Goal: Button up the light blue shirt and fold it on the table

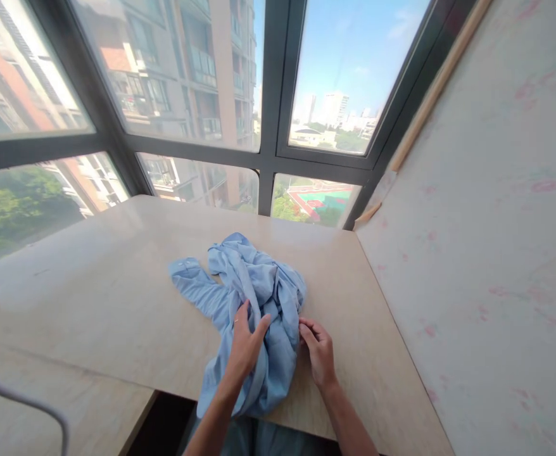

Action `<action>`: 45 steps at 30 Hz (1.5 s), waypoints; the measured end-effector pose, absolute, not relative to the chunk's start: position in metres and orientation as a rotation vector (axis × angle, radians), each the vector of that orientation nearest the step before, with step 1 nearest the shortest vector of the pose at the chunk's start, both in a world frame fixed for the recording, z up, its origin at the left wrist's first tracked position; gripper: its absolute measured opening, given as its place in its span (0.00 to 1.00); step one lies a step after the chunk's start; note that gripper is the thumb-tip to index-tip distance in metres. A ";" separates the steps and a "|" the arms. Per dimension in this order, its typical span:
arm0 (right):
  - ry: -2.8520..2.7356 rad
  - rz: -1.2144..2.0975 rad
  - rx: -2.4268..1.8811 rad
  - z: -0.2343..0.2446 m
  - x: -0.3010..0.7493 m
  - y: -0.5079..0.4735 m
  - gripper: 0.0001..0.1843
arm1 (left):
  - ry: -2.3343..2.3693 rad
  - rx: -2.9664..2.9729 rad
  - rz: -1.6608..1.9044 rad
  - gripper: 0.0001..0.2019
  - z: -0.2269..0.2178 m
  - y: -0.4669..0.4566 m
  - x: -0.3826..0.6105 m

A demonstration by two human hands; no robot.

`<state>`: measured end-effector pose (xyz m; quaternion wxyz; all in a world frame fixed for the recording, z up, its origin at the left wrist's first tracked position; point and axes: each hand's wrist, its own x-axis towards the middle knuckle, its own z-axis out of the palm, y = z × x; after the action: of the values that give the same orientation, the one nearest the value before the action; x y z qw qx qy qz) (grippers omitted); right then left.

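A light blue long-sleeved shirt (278,304) lies crumpled in a heap on the pale table, with one sleeve (195,282) stretching out to the left and its cuff showing. On top of the heap rests my left hand (247,339), its thumb and index finger spread apart against the folds; its other fingers are mostly hidden. At the shirt's right edge, my right hand (318,351) is closed in a pinch on the cloth. The lower part of the shirt hangs close to the table's front edge.
The pale tabletop (116,272) reaches back to dark-framed windows (268,126). A flower-patterned wall (487,253) borders it on the right. A white curved bar or cable (26,399) crosses the lower left corner. A dark gap (161,421) opens beside my legs.
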<state>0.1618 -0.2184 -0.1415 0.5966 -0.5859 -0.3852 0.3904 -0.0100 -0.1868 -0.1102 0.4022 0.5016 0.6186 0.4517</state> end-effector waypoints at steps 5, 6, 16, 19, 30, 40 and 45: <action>-0.822 0.995 -1.337 -0.142 0.151 -0.225 0.23 | 1.550 1.538 0.940 0.27 -0.108 -0.226 -0.034; -0.806 1.023 -1.334 -0.142 0.148 -0.224 0.24 | 1.565 1.518 0.943 0.21 -0.105 -0.231 -0.037; -1.256 0.680 -1.288 -0.095 0.145 -0.220 0.22 | 1.259 1.068 1.142 0.17 -0.027 -0.243 -0.080; -1.710 0.625 -1.157 -0.072 0.138 -0.222 0.28 | 1.140 0.745 1.241 0.22 0.004 -0.256 -0.088; -2.077 0.409 -0.946 -0.018 0.085 -0.211 0.56 | 1.077 0.584 1.457 0.27 0.063 -0.268 -0.097; -1.191 0.666 -1.063 0.027 0.098 -0.261 0.29 | 0.525 0.880 1.258 0.49 0.057 -0.251 -0.054; -1.268 0.927 -1.247 0.017 0.108 -0.296 0.40 | 0.129 0.941 1.197 0.46 0.049 -0.237 -0.013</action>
<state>0.1082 -0.2961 0.0172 0.5381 -0.5240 -0.5331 0.3895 -0.0127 -0.2372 0.0494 0.7222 0.4260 0.0584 0.5418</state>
